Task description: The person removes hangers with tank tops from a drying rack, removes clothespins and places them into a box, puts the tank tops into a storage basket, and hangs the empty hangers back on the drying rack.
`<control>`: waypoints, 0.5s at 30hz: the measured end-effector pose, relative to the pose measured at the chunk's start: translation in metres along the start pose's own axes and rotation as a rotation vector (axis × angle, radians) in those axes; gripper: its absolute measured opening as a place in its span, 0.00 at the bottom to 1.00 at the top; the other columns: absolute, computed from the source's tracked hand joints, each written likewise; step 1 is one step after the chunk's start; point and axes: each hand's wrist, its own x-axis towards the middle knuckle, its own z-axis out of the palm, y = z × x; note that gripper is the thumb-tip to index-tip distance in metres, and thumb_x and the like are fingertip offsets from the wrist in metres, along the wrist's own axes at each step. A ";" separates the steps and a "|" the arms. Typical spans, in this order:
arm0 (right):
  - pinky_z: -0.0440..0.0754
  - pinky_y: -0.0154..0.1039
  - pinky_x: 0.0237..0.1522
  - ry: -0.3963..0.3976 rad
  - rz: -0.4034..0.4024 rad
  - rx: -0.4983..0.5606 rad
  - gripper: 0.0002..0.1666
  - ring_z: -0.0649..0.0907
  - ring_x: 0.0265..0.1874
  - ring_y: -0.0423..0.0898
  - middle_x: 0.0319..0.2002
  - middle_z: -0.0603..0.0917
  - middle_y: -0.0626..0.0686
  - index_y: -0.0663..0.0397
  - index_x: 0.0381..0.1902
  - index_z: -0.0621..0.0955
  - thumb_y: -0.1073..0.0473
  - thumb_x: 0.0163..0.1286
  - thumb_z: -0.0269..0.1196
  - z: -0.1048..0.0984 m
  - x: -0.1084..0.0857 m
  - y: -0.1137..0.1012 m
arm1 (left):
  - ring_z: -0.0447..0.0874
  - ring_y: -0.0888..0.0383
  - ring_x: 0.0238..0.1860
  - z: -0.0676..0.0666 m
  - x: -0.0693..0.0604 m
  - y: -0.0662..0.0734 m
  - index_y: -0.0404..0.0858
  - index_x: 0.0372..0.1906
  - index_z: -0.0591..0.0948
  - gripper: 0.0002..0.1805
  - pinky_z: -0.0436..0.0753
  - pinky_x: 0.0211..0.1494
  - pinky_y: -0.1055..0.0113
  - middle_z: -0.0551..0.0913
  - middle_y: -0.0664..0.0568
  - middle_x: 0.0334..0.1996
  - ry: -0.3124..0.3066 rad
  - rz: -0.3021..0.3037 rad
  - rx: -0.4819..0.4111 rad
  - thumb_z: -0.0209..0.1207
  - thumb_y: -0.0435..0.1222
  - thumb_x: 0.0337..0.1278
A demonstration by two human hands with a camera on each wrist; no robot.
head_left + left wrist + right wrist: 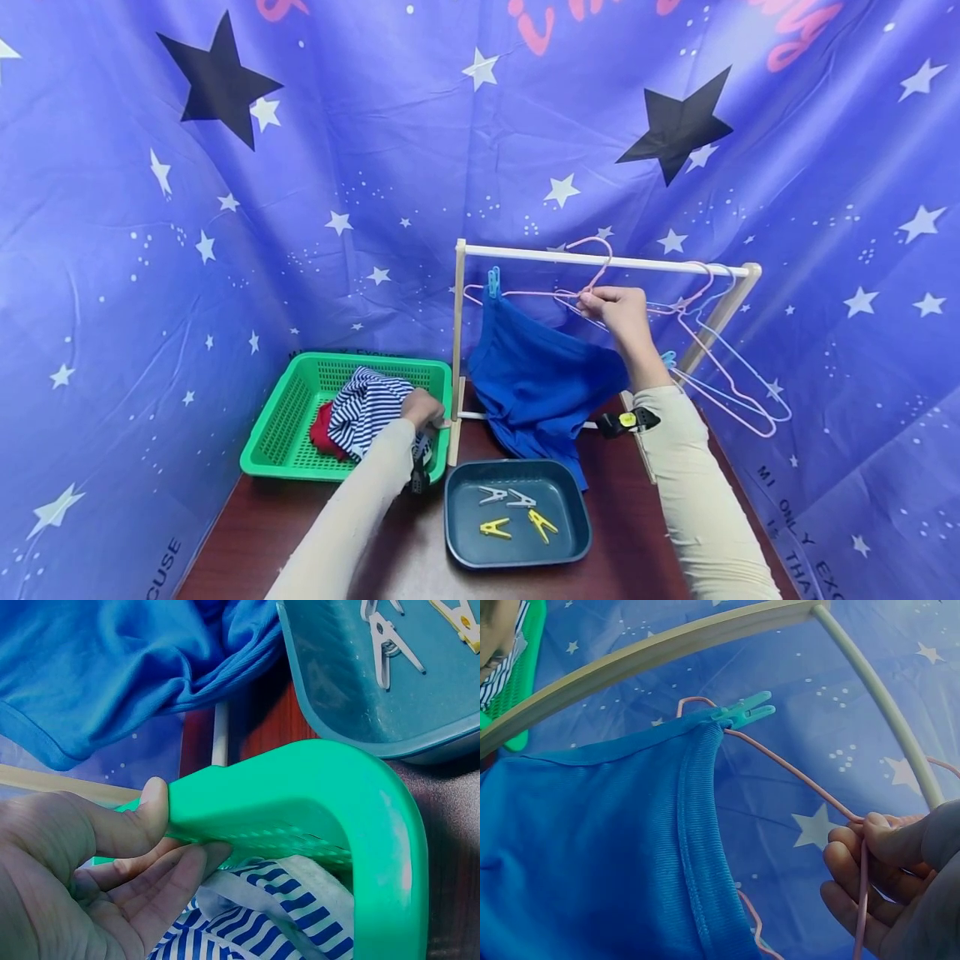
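1. My right hand (618,312) pinches the pink hanger (534,292) between thumb and fingers at the foot of its hook; the hook reaches the rack's white top rail (525,252), though I cannot tell whether it bears on it.
2. The blue garment (547,367) hangs aslant from the hanger's left arm, one corner held by a light blue clothespin (493,282); its lower end drops behind the tray.
3. My left hand (422,408) grips the right rim of the green basket (303,468), my thumb on the outer side and my fingers inside, close to the striped cloth (367,408).
4. Beneath the striped cloth, red cloth (325,433) shows in the basket.
5. In front of the rack stands the dark tray (517,550), in which lie two pale grey clothespins (492,496) and two yellow clothespins (495,529).
6. To the right of my right hand, other hangers (731,386), pink and light blue, hang near the rack's end.
7. All stands on a reddish-brown table (405,542) before a purple-blue starred curtain (412,167).
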 end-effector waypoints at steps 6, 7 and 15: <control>0.86 0.25 0.33 -0.044 -0.017 -0.023 0.23 0.86 0.21 0.31 0.18 0.85 0.36 0.89 0.56 0.74 0.72 0.70 0.63 -0.006 0.001 -0.015 | 0.75 0.54 0.24 -0.002 -0.003 0.001 0.34 0.20 0.71 0.18 0.78 0.24 0.70 0.72 0.46 0.23 0.009 0.022 0.051 0.71 0.27 0.49; 0.86 0.25 0.33 -0.054 -0.021 -0.035 0.23 0.86 0.21 0.31 0.18 0.85 0.35 0.89 0.56 0.74 0.72 0.70 0.63 -0.007 0.001 -0.017 | 0.75 0.55 0.24 -0.002 -0.003 0.001 0.35 0.19 0.71 0.18 0.78 0.24 0.70 0.72 0.47 0.23 0.010 0.026 0.055 0.71 0.27 0.49; 0.86 0.27 0.34 -0.096 -0.050 -0.029 0.15 0.87 0.23 0.32 0.20 0.86 0.37 0.83 0.50 0.81 0.73 0.70 0.63 -0.015 0.000 -0.034 | 0.72 0.56 0.23 -0.003 -0.004 -0.001 0.36 0.19 0.68 0.20 0.73 0.23 0.71 0.70 0.47 0.22 0.001 0.029 0.025 0.70 0.27 0.50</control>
